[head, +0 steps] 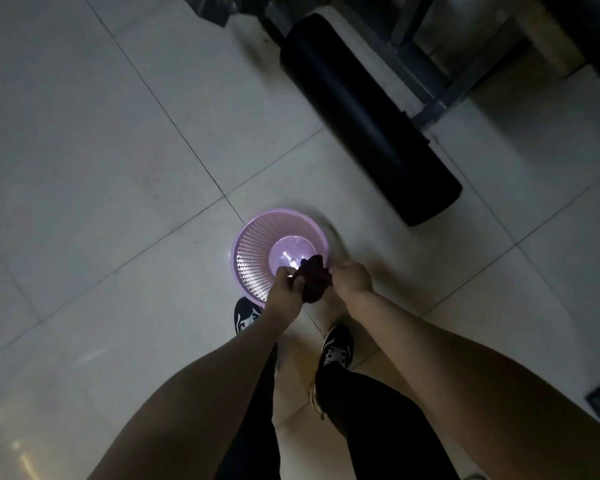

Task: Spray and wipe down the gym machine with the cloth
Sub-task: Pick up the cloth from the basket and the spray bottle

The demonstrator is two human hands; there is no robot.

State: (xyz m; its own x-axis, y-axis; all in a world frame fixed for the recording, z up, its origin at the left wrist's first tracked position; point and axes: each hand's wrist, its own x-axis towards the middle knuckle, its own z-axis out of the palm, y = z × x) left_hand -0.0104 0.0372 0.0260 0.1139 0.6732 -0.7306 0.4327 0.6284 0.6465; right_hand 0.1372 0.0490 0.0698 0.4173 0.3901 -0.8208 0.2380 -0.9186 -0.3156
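Two grips are holding one dark cloth [314,282] between them, low over the tiled floor [118,168]. The left grip [286,284] is pinching the left edge of the cloth with curled fingers, and the right grip [350,280] is closing around the right edge in a fist-like hold. The cloth is bunching into a crumpled wad, hanging partly over the near rim of a pale purple plastic basket [246,247] and partly in front of it. The basket is standing upright on the floor, its slotted wall letting light through and its solid bottom showing bright reflections; whether it is holding liquid cannot be told. Both forearms are reaching forward and down from the lower edge of the view. One black shoe with white markings [245,315] is standing just beside the near edge of the basket, and a second shoe [336,348] is standing further back to the right. The gym machine's black padded roller [368,116] is lying diagonally beyond the basket, apart from it, with grey metal frame bars [430,109] running beside it.
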